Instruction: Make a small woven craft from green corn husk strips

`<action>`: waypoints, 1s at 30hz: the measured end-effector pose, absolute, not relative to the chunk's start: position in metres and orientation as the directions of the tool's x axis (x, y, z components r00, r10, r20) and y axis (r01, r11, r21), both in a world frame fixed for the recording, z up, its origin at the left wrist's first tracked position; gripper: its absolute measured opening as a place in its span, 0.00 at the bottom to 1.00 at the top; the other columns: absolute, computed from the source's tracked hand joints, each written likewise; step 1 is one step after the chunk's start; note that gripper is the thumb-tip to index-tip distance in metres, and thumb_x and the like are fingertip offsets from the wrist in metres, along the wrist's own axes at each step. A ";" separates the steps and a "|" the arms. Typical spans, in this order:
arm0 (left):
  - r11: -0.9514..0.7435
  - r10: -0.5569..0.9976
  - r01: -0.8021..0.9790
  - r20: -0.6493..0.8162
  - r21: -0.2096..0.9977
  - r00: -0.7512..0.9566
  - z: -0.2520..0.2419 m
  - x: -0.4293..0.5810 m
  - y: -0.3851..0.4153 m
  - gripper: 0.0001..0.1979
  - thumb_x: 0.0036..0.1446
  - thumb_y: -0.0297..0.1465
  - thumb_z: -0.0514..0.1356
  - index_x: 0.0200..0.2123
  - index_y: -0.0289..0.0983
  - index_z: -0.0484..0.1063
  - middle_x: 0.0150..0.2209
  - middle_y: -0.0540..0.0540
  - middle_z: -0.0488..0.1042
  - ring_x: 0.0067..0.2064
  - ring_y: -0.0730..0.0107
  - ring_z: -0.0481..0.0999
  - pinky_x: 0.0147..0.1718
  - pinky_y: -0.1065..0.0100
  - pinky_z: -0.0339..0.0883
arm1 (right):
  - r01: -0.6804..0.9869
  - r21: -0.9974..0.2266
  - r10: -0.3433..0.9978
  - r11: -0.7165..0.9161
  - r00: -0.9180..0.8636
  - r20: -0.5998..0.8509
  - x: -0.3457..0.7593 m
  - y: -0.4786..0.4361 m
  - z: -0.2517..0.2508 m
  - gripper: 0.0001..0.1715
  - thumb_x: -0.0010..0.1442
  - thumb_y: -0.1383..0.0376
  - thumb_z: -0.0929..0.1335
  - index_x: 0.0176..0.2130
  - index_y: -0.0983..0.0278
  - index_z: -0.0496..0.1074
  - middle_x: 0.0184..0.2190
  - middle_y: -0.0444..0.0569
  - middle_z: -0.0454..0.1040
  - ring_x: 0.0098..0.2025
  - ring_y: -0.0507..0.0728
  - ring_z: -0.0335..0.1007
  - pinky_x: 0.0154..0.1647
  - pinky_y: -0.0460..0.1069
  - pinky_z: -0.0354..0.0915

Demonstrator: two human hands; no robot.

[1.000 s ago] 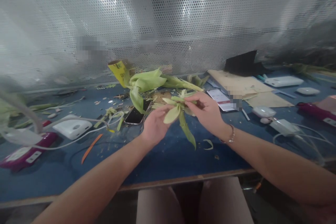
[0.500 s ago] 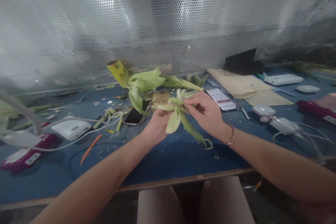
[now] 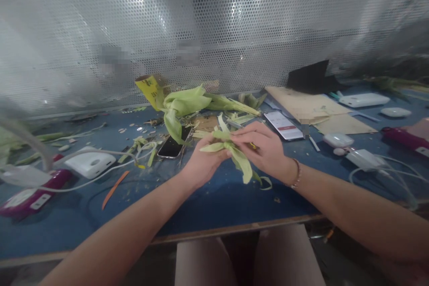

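Both hands meet over the middle of the blue table (image 3: 217, 205) and grip a small bunch of pale green husk leaves (image 3: 231, 149). My left hand (image 3: 201, 165) pinches the bunch from the left, fingers closed round its base. My right hand (image 3: 264, 147), with a bracelet on the wrist, is closed on the leaves from the right. Loose leaf tips hang down below the hands, just above the table. Whatever lies inside the leaves is hidden.
A pile of green husks (image 3: 187, 103) lies behind the hands beside a yellow box (image 3: 150, 89). Two phones (image 3: 174, 145) (image 3: 283, 125), white devices (image 3: 90, 163) with cables, a purple gadget (image 3: 27, 196), cardboard (image 3: 311, 107) and an orange strip (image 3: 114, 184) lie around. A perforated metal wall (image 3: 214, 27) stands behind.
Both hands have dropped slightly toward the table. The hanging leaves have been drawn in and folded between the hands, so they dangle less far.
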State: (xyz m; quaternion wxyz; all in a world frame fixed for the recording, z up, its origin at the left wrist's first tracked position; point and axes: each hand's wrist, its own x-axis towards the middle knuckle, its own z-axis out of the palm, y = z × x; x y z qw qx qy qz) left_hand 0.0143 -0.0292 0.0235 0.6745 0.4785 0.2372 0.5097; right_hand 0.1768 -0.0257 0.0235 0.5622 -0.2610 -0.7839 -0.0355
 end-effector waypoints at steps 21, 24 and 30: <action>0.130 0.833 -0.305 0.064 0.943 0.550 0.020 0.012 -0.037 0.15 0.35 0.33 0.70 0.28 0.38 0.70 0.25 0.51 0.69 0.26 0.73 0.68 0.28 0.68 0.62 | 0.430 -0.229 0.372 0.873 -0.286 0.883 0.178 -0.034 0.028 0.15 0.59 0.68 0.66 0.39 0.48 0.77 0.37 0.43 0.78 0.39 0.54 0.74 0.41 0.50 0.72; 0.159 0.867 -0.369 0.049 0.916 0.495 0.024 0.017 -0.041 0.14 0.36 0.34 0.69 0.26 0.38 0.69 0.23 0.51 0.68 0.25 0.73 0.67 0.26 0.68 0.60 | 0.405 -0.190 0.318 0.895 -0.276 0.907 0.177 -0.033 0.028 0.16 0.60 0.70 0.65 0.40 0.50 0.77 0.37 0.43 0.78 0.39 0.53 0.74 0.40 0.50 0.72; 0.200 0.874 -0.354 -0.003 0.914 0.486 0.027 0.019 -0.040 0.17 0.36 0.31 0.70 0.27 0.37 0.66 0.22 0.54 0.66 0.23 0.79 0.65 0.23 0.73 0.59 | 0.450 -0.247 0.386 0.858 -0.248 0.889 0.176 -0.033 0.029 0.15 0.60 0.69 0.66 0.38 0.49 0.77 0.36 0.43 0.78 0.37 0.53 0.74 0.39 0.50 0.72</action>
